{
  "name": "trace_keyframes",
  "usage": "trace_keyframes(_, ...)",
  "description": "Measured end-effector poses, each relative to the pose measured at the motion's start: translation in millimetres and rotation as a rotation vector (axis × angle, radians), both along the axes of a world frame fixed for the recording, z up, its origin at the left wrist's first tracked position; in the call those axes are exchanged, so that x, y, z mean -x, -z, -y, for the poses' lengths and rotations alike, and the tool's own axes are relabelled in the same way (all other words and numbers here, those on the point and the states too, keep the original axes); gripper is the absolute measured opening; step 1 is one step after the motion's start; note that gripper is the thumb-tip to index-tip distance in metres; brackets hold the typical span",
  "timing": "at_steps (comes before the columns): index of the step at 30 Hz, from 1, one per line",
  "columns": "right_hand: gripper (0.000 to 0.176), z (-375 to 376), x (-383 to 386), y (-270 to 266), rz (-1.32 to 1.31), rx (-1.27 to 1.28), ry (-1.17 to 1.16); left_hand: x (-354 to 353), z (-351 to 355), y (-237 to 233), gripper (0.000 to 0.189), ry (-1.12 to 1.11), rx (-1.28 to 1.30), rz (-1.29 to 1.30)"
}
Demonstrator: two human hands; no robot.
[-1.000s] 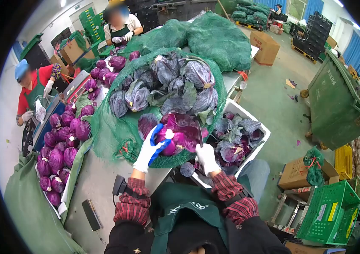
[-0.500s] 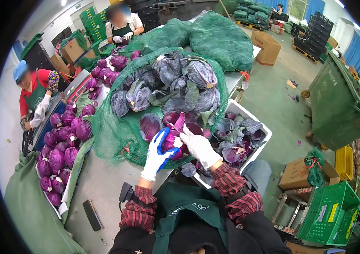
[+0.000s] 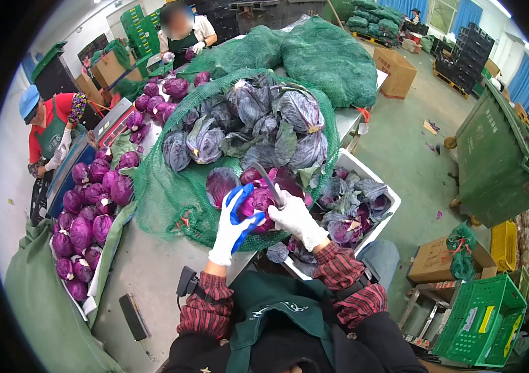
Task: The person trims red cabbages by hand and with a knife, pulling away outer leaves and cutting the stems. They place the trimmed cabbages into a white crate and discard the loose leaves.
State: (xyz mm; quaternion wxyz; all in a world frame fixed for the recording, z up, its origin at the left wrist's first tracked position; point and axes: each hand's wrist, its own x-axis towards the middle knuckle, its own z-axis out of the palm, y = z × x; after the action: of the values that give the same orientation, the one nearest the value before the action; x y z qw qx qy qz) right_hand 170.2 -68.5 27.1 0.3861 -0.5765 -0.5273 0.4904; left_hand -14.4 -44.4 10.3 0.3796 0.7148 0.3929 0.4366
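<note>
My left hand (image 3: 233, 222), in a white glove with blue palm coating, grips a peeled red cabbage (image 3: 255, 202) from its left side. In my white-gloved right hand (image 3: 296, 217) is a knife (image 3: 267, 180), its blade pointing up and to the left over the cabbage. The right fingers rest close against the cabbage's right side. Just left of it lies another red cabbage (image 3: 221, 184). Behind, a heap of red cabbages with dull outer leaves (image 3: 258, 121) fills an opened green mesh bag (image 3: 162, 199).
A white bin (image 3: 383, 217) with cabbages and loose leaves stands at my right. Peeled red cabbages (image 3: 93, 205) are piled at the left. Two co-workers, one in a red top (image 3: 59, 118), stand across the table. A dark phone-like object (image 3: 134, 316) lies on the metal table (image 3: 174, 267).
The knife blade has come into view, raised above the cabbage. The purple leaf piece that stood up between my hands no longer shows. The red-topped co-worker has turned their head.
</note>
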Motion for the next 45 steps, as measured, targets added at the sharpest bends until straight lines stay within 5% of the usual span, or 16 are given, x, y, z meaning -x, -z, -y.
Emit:
trace_keyframes(2, 0.044, -10, 6, 20, 0.206, -0.189, 0.104, -11, -15, 2, 0.058, -0.046, -0.034, 0.038)
trace_keyframes(7, 0.026, -36, -26, 80, 0.030, -0.122, 0.303, -17, -31, 10, 0.053, -0.073, -0.157, -0.245)
trace_keyframes(10, 0.026, -32, -28, 85, 0.028, -0.064, 0.363, -1, -21, 8, 0.069, 0.066, -0.094, -0.116)
trace_keyframes(13, 0.041, -19, -13, 79, 0.150, -0.215, 0.400, 19, -8, 22, 0.083, 0.119, 0.128, 0.127)
trace_keyframes(14, 0.059, -1, -8, 21, 0.264, -0.108, 0.303, 25, -5, 19, 0.091, 0.123, 0.080, -0.019)
trace_keyframes(17, 0.068, -10, 3, 25, 0.345, -0.638, 0.132, 20, 1, 7, 0.090, 0.153, -0.112, -0.181)
trace_keyframes(19, 0.064, -20, -1, 25, 0.602, -0.625, 0.049, 7, 4, 1, 0.083, 0.155, -0.124, -0.219)
trace_keyframes(22, 0.047, -23, -18, -7, -0.090, 0.167, -0.248, -10, 0, 5, 0.078, -0.037, -0.150, -0.213)
trace_keyframes(25, 0.020, -21, -23, -2, -0.215, 0.168, -0.214, -18, -5, 9, 0.076, -0.028, -0.141, -0.105)
trace_keyframes(27, 0.023, -24, -21, 3, -0.112, 0.124, -0.226, -17, -7, 12, 0.076, -0.019, -0.150, -0.107)
trace_keyframes(30, 0.025, -37, -15, 38, 0.444, -0.519, 0.064, -13, -7, 14, 0.076, 0.007, -0.170, -0.090)
trace_keyframes(33, 0.023, -46, -19, 67, 0.508, -0.307, 0.274, -4, 3, 12, 0.076, 0.031, -0.132, -0.024)
trace_keyframes(37, 0.025, -37, -10, 79, 0.685, -0.504, 0.418, 29, 20, 2, 0.072, 0.127, 0.140, 0.108)
trace_keyframes(41, 0.057, -18, 14, 46, 0.480, -0.201, 0.362, 47, 36, -9, 0.080, 0.046, -0.018, -0.283)
trace_keyframes(43, 0.054, -15, 28, 55, 0.428, -0.219, 0.378, 16, 62, -29, 0.085, -0.116, -0.111, -0.627)
trace_keyframes(45, 0.047, -20, 27, 67, 0.352, -0.195, 0.324, 15, 58, -8, 0.084, -0.197, -0.196, -0.605)
